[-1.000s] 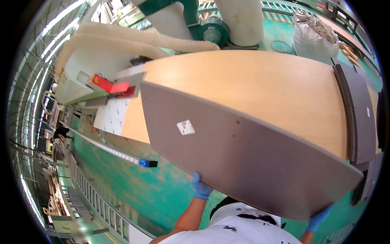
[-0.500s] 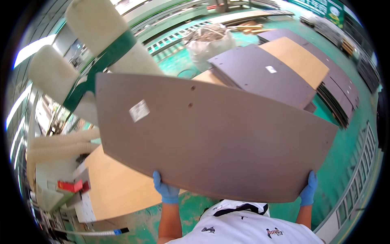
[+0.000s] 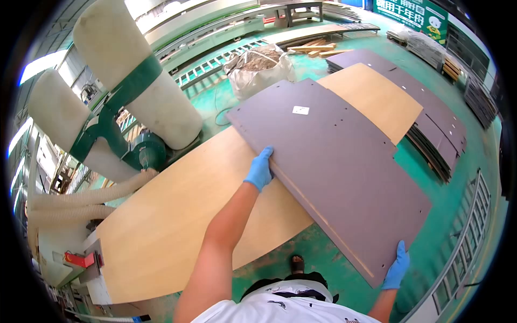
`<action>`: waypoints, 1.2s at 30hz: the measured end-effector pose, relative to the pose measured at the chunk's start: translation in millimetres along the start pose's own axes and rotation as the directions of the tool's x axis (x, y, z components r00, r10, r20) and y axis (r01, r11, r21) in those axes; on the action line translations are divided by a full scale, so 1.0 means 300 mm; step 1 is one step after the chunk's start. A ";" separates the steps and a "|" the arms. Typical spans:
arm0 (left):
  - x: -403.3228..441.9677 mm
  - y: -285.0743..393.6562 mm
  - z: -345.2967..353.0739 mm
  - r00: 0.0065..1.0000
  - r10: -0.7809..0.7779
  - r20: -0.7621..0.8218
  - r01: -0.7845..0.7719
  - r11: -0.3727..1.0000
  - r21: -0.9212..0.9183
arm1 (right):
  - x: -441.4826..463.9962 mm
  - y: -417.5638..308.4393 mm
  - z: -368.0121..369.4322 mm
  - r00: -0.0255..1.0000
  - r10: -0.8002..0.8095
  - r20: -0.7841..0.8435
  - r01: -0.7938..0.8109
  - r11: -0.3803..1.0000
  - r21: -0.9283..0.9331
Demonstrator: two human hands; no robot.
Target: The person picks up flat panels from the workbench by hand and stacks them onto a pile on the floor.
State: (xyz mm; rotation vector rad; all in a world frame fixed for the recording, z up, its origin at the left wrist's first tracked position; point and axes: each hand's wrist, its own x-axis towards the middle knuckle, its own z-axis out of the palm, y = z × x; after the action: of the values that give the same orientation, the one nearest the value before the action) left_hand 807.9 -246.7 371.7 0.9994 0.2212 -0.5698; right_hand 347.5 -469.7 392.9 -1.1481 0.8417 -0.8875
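Observation:
A large grey-brown board (image 3: 334,172) with small holes and a white label (image 3: 300,110) stretches across the middle, held at a slant. My left hand (image 3: 260,169), in a blue glove, is closed on its long near edge, left of centre. Around the near right end of the board, my right hand (image 3: 397,266), gloved too, is closed, with the fingers partly hidden. The board's far side overlaps the stack of similar boards behind it. Beneath its left part lies a light wood-coloured tabletop (image 3: 177,215).
Beyond the board, a bare light wood sheet (image 3: 371,97) lies on stacked grey boards (image 3: 431,124). A dust collector (image 3: 153,81) with bags and hoses stands at left. A white sack (image 3: 258,70) is at the back. A metal ladder-like frame (image 3: 460,242) lies at right.
The board has turned clockwise and dropped lower, its left end swinging away toward the stack. My left hand has reached forward and to the right with it; my right hand has shifted slightly down.

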 end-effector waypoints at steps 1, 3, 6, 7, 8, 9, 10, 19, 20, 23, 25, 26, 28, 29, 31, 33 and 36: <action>0.035 0.007 0.001 1.000 -0.001 -0.020 0.001 1.000 -0.010 | 0.014 0.024 0.008 0.998 0.068 -0.017 -0.067 0.997 0.041; 0.061 0.058 0.021 0.998 -0.052 0.018 0.042 0.928 0.370 | 0.055 0.074 0.007 0.994 0.112 0.002 -0.112 0.992 0.065; -0.036 0.246 0.085 0.975 -0.217 -0.037 0.123 0.398 0.909 | 0.097 0.099 0.059 0.982 0.190 0.008 -0.189 0.975 0.114; -0.076 0.259 0.084 0.974 -0.217 -0.062 0.149 0.409 0.900 | 0.097 0.106 0.076 0.972 0.236 -0.009 -0.233 0.963 0.135; -0.113 0.259 0.081 0.987 -0.154 0.040 0.044 0.506 0.862 | 0.103 0.122 0.080 0.967 0.253 0.017 -0.253 0.961 0.112; -0.142 0.261 0.067 0.990 -0.058 0.126 -0.067 0.593 0.802 | 0.128 0.148 0.080 0.965 0.259 0.040 -0.261 0.961 0.090; -0.175 0.251 0.032 0.981 -0.017 0.194 -0.134 0.664 0.735 | 0.169 0.174 0.100 0.958 0.273 0.092 -0.279 0.958 0.063; -0.802 0.105 -0.788 0.842 0.499 -0.205 -0.207 0.649 0.732 | 0.187 0.180 0.173 0.743 0.619 0.253 -0.515 0.771 -0.375; -0.878 0.078 -0.935 0.774 0.538 -0.335 -0.262 0.753 0.603 | 0.153 0.172 0.268 0.656 0.674 0.341 -0.478 0.720 -0.504; -1.165 0.052 -1.187 0.536 0.612 -0.582 -0.384 0.791 0.477 | 0.009 0.201 0.556 0.235 0.824 0.516 -0.187 0.559 -0.808; -1.369 0.043 -1.310 0.368 0.646 -0.669 -0.435 0.756 0.490 | -0.147 0.229 0.729 -0.093 0.872 0.480 0.107 0.489 -0.866; -1.459 0.030 -1.356 0.323 0.609 -0.725 -0.467 0.769 0.437 | -0.236 0.250 0.811 -0.247 0.878 0.411 0.253 0.468 -0.847; -1.569 -0.013 -1.376 0.252 0.569 -0.783 -0.503 0.768 0.397 | -0.363 0.296 0.953 -0.494 0.848 0.189 0.510 0.459 -0.727; -1.634 -0.057 -1.433 0.251 0.511 -0.822 -0.546 0.776 0.315 | -0.481 0.320 1.011 -0.567 0.821 0.062 0.615 0.472 -0.631; -1.798 -0.146 -1.554 0.257 0.423 -0.869 -0.615 0.765 0.191 | -0.733 0.366 1.135 -0.656 0.743 -0.132 0.707 0.544 -0.452; -1.901 -0.281 -1.625 0.260 0.376 -0.889 -0.644 0.754 0.131 | -0.982 0.421 1.245 -0.735 0.670 -0.100 0.653 0.660 -0.372; -2.015 -0.517 -1.676 0.300 0.174 -0.938 -0.582 0.812 -0.035 | -1.409 0.473 1.451 -0.758 0.461 0.460 0.392 0.887 -0.244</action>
State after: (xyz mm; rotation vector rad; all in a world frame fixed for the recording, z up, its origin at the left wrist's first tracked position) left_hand 259.3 324.6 248.7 0.8365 1.0243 0.5780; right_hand 585.7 105.8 384.7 -1.5668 -1.0049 1.2511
